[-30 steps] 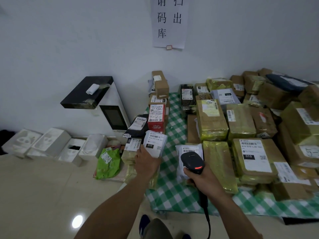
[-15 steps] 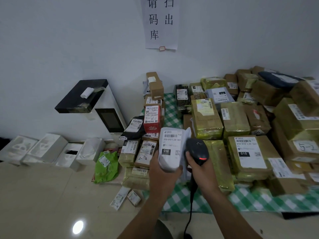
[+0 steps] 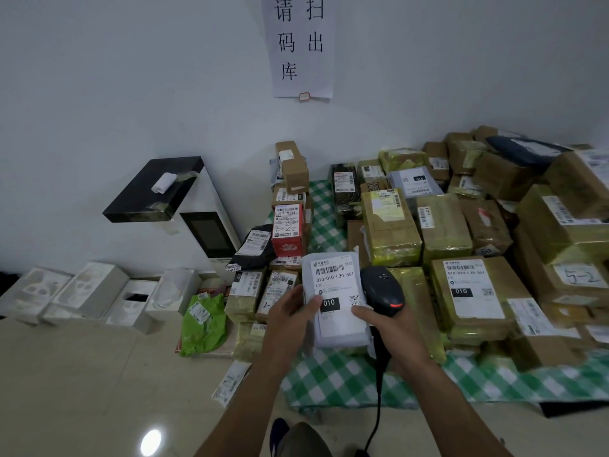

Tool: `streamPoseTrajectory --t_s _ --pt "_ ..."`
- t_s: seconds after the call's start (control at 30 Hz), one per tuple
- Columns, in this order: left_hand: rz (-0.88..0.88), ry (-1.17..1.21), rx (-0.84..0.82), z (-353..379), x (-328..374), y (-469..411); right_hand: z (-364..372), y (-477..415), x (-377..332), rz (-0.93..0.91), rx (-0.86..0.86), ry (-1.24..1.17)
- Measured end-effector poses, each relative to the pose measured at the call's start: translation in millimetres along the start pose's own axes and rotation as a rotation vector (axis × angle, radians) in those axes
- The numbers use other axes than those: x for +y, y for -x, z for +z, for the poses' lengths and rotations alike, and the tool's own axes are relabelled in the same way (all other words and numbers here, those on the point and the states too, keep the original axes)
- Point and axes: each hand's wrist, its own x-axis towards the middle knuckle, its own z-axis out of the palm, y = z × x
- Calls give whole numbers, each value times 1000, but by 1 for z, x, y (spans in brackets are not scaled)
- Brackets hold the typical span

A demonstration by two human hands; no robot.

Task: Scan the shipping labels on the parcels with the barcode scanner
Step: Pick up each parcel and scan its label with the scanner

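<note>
A white soft parcel (image 3: pixel 336 301) with a shipping label reading 010-010-L30-551 is held up in front of me, label facing me. My left hand (image 3: pixel 290 321) grips its left edge, thumb on the label. My right hand (image 3: pixel 392 334) grips the black corded barcode scanner (image 3: pixel 382 290) just right of the parcel, and its thumb touches the parcel's right side. A red light glows on the scanner head. Many labelled parcels (image 3: pixel 471 288) lie on the green checked cloth (image 3: pixel 346 374).
Brown and yellow-taped boxes (image 3: pixel 389 225) crowd the cloth to the right and back. A red box (image 3: pixel 287 229) and small parcels are stacked at the left edge. A green bag (image 3: pixel 204 321), white boxes (image 3: pixel 89 291) and a black-topped machine (image 3: pixel 184 199) stand on the floor by the wall.
My left hand has lifted the white parcel off the stack at the left and brought it to the centre. My right hand with the scanner has risen and now touches the parcel's right side.
</note>
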Motion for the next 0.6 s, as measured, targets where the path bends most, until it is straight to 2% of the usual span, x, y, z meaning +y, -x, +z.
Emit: streamPoseTrajectory --t_s 0.23,0.43,0.6 --pt "-10 -10 -92 -12 5 -1 2 3 -14 -44 -11 52" --pt "54 -98 93 -11 4 -3 4 5 -16 -69 65 158" --pt "66 -131 231 -14 1 -16 12 12 -23 -4 -47 242"
